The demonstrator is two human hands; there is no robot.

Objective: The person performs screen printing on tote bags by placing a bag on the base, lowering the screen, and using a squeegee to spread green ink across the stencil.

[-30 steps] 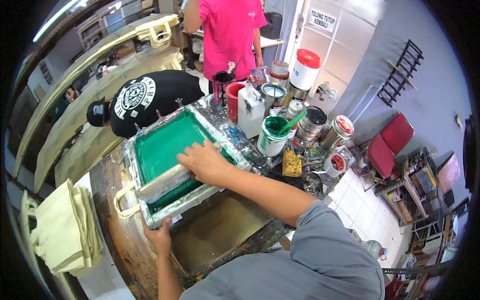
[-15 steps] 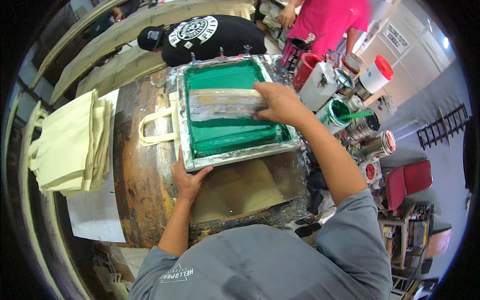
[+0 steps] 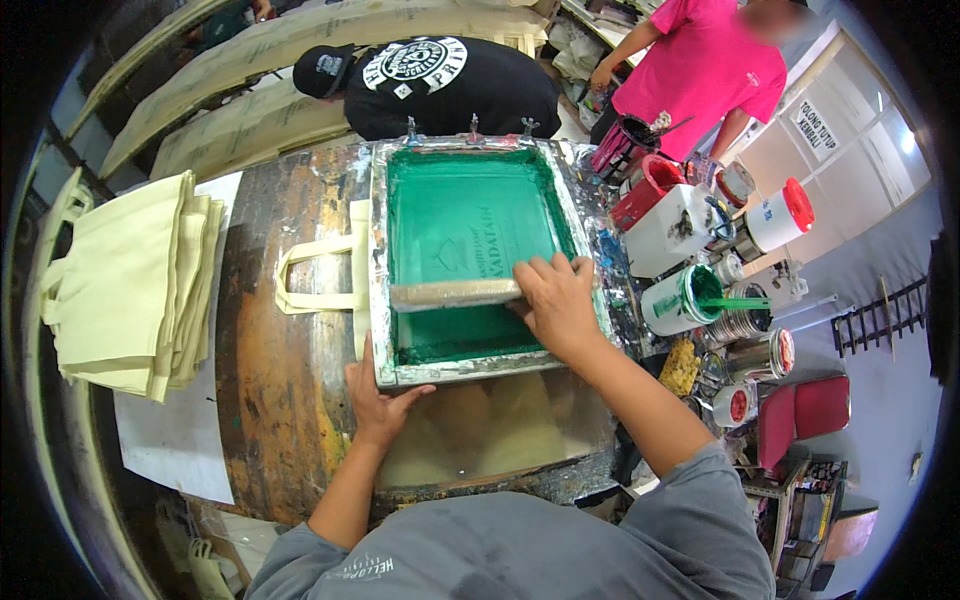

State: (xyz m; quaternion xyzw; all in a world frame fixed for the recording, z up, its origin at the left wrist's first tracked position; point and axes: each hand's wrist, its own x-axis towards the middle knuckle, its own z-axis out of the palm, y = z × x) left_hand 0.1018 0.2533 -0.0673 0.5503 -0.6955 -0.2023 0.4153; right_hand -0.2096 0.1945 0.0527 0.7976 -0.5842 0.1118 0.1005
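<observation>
A wooden screen-printing frame point(image 3: 460, 372) lies on the stained work table, its green mesh point(image 3: 455, 205) smeared with green ink and showing a faint printed design. My right hand point(image 3: 560, 308) is closed around the right end of a wooden squeegee point(image 3: 455, 293), which stands across the near half of the mesh. At the frame's near left corner, my left hand point(image 3: 378, 405) grips the edge, with its thumb along the near side and the other fingers partly hidden. A cream cloth bag's handle point(image 3: 320, 300) sticks out from under the frame's left side; the rest is covered.
Stacked cream bags point(image 3: 125, 290) lie on the left over a white sheet point(image 3: 180, 450). Along the right edge crowd ink pots, including an open green-ink tub point(image 3: 675, 300) and a white jug point(image 3: 670, 235). Metal clamps point(image 3: 473, 127) line the far side. Two people are beyond the table.
My right hand has drawn the squeegee toward me across the mesh and tilted it more upright. The design now shows on the mesh behind it. My left hand stays at the corner.
</observation>
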